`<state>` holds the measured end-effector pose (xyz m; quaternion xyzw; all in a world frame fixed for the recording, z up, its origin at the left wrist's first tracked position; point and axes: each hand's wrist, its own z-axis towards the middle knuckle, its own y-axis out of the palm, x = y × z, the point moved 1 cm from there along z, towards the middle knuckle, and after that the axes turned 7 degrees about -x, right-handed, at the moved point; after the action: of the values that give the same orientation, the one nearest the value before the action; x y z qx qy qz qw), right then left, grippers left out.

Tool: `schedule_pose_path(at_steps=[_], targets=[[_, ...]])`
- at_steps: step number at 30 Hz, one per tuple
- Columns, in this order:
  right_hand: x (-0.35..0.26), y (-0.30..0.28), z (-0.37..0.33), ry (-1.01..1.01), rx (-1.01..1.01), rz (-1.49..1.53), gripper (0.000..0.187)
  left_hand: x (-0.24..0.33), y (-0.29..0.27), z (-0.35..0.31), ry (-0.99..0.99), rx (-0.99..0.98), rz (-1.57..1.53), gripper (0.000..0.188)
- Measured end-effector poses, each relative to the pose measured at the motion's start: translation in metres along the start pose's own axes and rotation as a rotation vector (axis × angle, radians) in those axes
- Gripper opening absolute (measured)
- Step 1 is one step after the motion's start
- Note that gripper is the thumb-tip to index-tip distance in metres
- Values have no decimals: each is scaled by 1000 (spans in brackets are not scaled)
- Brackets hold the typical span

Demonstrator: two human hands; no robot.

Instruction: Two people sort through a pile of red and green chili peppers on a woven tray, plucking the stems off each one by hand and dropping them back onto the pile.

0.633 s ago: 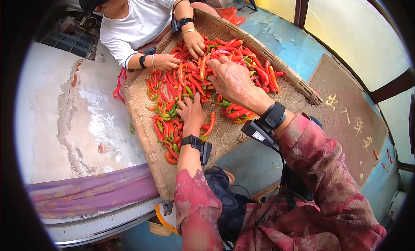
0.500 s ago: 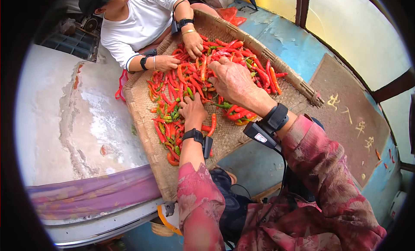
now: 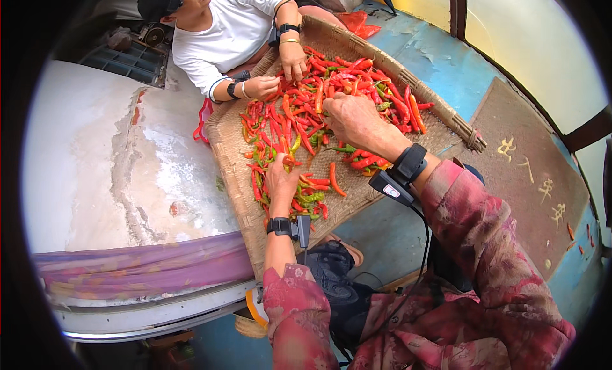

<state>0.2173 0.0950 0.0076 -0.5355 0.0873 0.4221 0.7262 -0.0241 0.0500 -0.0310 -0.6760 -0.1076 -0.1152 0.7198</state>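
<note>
Red chili peppers (image 3: 306,124), with some green and orange ones, lie heaped in a shallow woven bamboo tray (image 3: 231,172). My left hand (image 3: 281,182) is over the near left part of the heap, its fingers closed around a red chili pepper (image 3: 291,161). Over the middle right of the heap is my right hand (image 3: 358,120), fingers curled down among the peppers; the hand itself hides whatever its fingertips hold. A single orange-red chili (image 3: 336,181) lies apart on the weave between my two hands.
Across the tray sits a person in a white shirt (image 3: 217,42), with one hand (image 3: 294,59) on the peppers and the other hand (image 3: 260,87) beside it. To the left stands a worn pale surface (image 3: 95,159) with a purple cloth (image 3: 140,271). A brown mat (image 3: 516,166) lies right.
My left hand has drawn back toward me and leftward over the tray, now with a red chili in its fingers. My right hand stays near the same peppers. The whole view has shifted slightly.
</note>
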Motion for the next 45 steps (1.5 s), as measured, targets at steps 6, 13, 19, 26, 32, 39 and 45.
schedule_pose_path(at_steps=[6,13,19,26,32,39,45], targets=[[-13,18,-7,-94,-156,-89,11,-11,-25,-31,-100,180,-771,16],[-29,76,-7,-101,-359,352,39,0,-37,-43,16,115,-996,16],[-53,83,-4,495,-439,973,38,15,-35,-47,49,-51,-885,16],[-49,81,1,643,-149,1163,28,-13,-41,-52,3,35,-1440,20],[-25,57,4,532,-326,1007,19,-34,-32,-50,-259,137,-1276,19],[-16,27,11,333,-281,723,24,-38,-24,-42,-308,113,-482,41],[30,-10,18,406,21,494,27,-16,-28,-38,-255,-56,-142,45]])
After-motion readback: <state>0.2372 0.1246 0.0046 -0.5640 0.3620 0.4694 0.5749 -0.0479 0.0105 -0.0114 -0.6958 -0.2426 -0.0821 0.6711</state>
